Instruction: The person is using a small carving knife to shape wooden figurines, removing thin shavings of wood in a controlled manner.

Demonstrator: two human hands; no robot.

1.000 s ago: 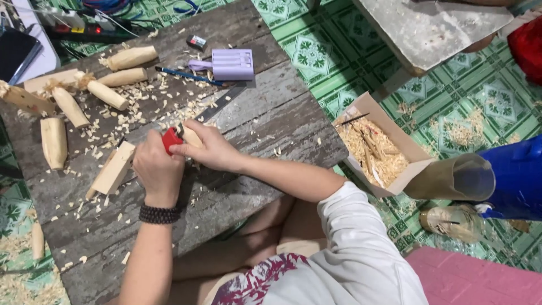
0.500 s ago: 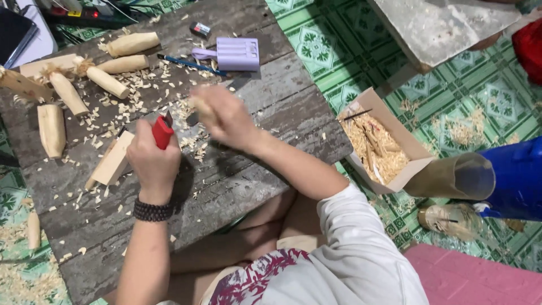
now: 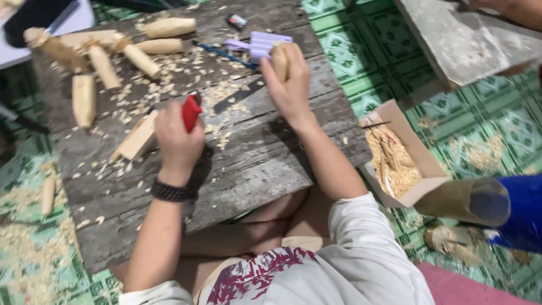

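Left hand (image 3: 178, 138): one, centre-left of frame, fist closed round one red-handled tool (image 3: 191, 112); black bead bracelet (image 3: 172, 192) on the wrist.
Right hand (image 3: 291, 85): one, upper centre, fingers wrapped round one short pale wooden piece (image 3: 279, 61), held upright above the board.
Work board (image 3: 254, 164): one grey weathered plank surface across the lap, strewn with wood shavings (image 3: 214, 93).
Wooden blanks on board: about six rounded ones in the upper left, e.g. one at (image 3: 169, 26); one squared block (image 3: 135, 138) just left of the left hand.
Off-board wood: one piece (image 3: 48, 195) on the floor, lower left.
Small items, upper centre: one lilac plastic object (image 3: 265, 42), one blue pencil (image 3: 226, 55).
Right of board: one cardboard box (image 3: 412, 147) holding shavings.
Far right edge: one blue container (image 3: 522, 212), partly cut off.
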